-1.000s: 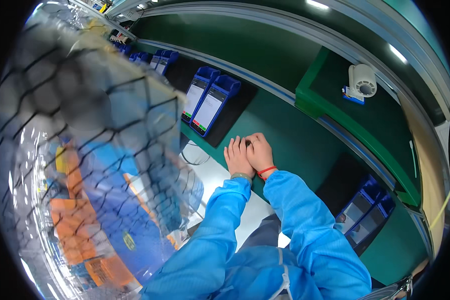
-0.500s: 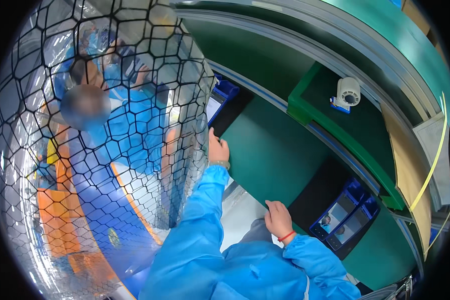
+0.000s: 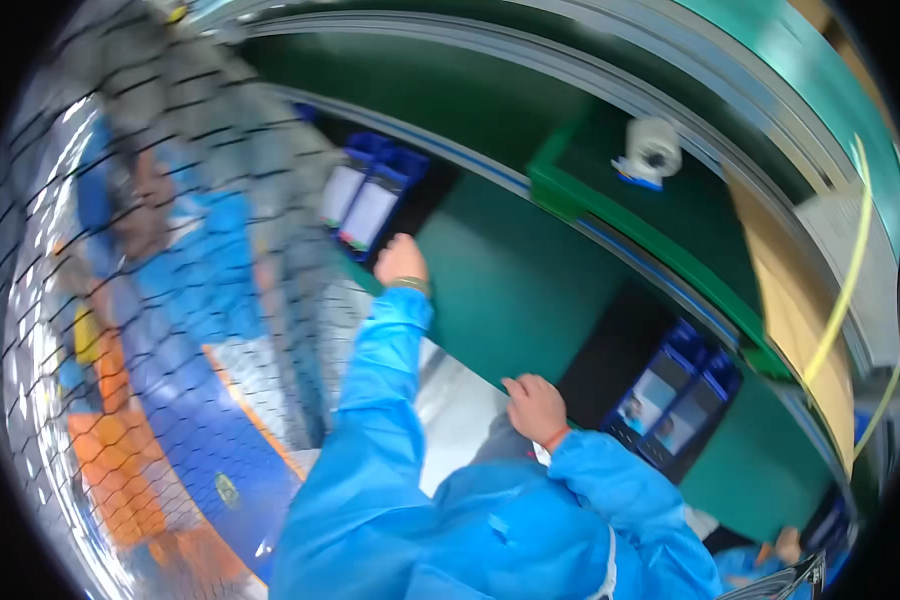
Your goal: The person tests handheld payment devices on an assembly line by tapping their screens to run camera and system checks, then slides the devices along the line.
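Note:
My left hand (image 3: 402, 262) is at the left part of the green bench, just beside the lower end of two blue-framed devices (image 3: 372, 200) with lit screens. Its fingers reach toward them, slightly blurred, and I cannot tell whether they touch. Nothing shows in that hand. My right hand (image 3: 538, 408), with a red band at the wrist, rests at the near bench edge, fingers partly stretched and holding nothing visible. A black mat (image 3: 610, 350) lies just beyond it, bearing two more blue-framed devices (image 3: 675, 395) with screens.
A green raised shelf (image 3: 610, 200) runs behind the bench, with a white camera-like device (image 3: 653, 148) on it. Black netting (image 3: 170, 350) hangs at the left, with a person in blue behind it. Another person's hand (image 3: 788, 545) shows at the lower right. A yellow strap (image 3: 842, 290) hangs at the right.
The view has swung, so the bench sits further left and lower. Both left devices now show clear of the netting, with my left hand beside them. Another person's hand has appeared at lower right.

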Motion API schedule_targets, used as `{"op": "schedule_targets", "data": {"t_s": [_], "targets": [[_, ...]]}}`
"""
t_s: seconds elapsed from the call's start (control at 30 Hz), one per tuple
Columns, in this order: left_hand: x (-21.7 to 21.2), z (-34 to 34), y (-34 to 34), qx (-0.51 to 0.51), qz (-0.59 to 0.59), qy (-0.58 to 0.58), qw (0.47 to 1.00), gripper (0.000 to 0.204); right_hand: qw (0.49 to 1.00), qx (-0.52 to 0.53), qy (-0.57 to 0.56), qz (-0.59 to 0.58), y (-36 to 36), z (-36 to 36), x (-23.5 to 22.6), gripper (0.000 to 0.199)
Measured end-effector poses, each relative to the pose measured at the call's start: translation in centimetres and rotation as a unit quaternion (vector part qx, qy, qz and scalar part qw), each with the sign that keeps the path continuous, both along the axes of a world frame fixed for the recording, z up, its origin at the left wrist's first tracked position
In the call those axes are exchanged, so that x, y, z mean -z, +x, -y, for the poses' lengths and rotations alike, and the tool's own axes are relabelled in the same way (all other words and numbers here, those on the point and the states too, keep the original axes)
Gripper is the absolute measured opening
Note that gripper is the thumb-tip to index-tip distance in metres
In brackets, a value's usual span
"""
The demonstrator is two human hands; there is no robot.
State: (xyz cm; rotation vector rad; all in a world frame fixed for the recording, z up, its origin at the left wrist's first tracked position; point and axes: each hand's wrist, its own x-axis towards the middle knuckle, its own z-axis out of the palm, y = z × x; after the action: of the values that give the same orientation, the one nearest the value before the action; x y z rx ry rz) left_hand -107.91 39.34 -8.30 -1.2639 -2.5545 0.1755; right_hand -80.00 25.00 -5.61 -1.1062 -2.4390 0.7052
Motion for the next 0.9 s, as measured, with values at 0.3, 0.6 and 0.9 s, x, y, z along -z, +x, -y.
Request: {"op": "schedule_targets", "data": {"t_s": [0.3, 0.6, 0.9], "targets": [[-0.1, -1.8, -1.1, 0.217, -0.108, -0.061, 0.968, 0.024, 0.98, 0.027, -0.171, -0.102, 5.9, 2.0, -5.8, 0.028], [-2.6, -5.7, 1.2, 0.129, -0.084, -0.361, 0.92, 0.025, 0.924, 0.341, -0.169, -0.02, 22.3, 13.8, -9.7, 0.02], [-2.6, -6.2, -1.8, 0.279, -0.074, -0.393, 0.873, 0.025, 0.851, 0.515, -0.069, -0.081, 23.0, 12.4, -4.9, 0.024]]}}
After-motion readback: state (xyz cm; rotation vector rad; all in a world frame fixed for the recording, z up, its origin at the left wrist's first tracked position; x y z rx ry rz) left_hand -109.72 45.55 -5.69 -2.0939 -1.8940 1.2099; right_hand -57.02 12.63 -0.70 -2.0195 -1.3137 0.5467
